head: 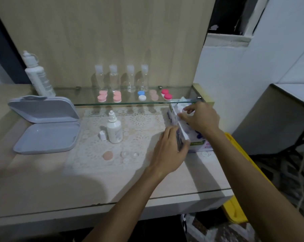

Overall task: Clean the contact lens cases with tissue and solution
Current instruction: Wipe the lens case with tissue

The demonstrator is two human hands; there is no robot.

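— What are your hands doing?
— My left hand (168, 151) is gripping the near end of the tissue box (197, 137); my right hand (200, 117) is pinching tissue at its opening.
— The cases?
— The clear contact lens case (129, 155) is lying open on the lace mat (139, 123).

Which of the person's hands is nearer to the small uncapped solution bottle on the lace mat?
Left. The left hand holds the near end of the tissue box, just right of the solution bottle. The right hand is farther right, over the box's opening.
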